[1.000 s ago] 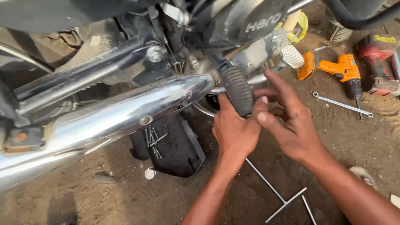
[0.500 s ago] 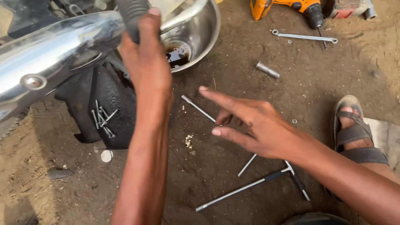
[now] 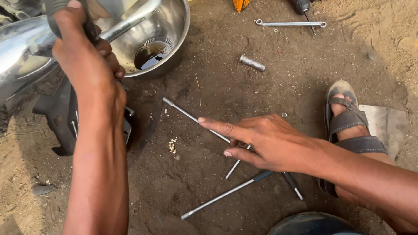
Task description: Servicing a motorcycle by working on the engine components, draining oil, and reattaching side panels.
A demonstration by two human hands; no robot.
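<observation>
Left hand (image 3: 85, 65): wrapped tight round black rubber lever grip (image 3: 54, 15), upper left of steel bowl (image 3: 176, 48) | dished steel bowl: catching dark oil | right hand (image 3: 261, 141): fingers spread wide, over long thin steel rod (image 3: 191, 117), below-right of bowl

Bare dirt floor (image 3: 261, 87), packed brown earth, daylight, soft shadows

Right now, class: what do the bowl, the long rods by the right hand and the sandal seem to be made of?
Bowl: probably stainless steel, with a shiny, mirror-like wall. Long rods: bare metal, likely steel, grey with a dull gleam. Sandal: looks like rubber or synthetic leather, with matte grey, dusty straps. Right hand hovers over the rods.
</observation>
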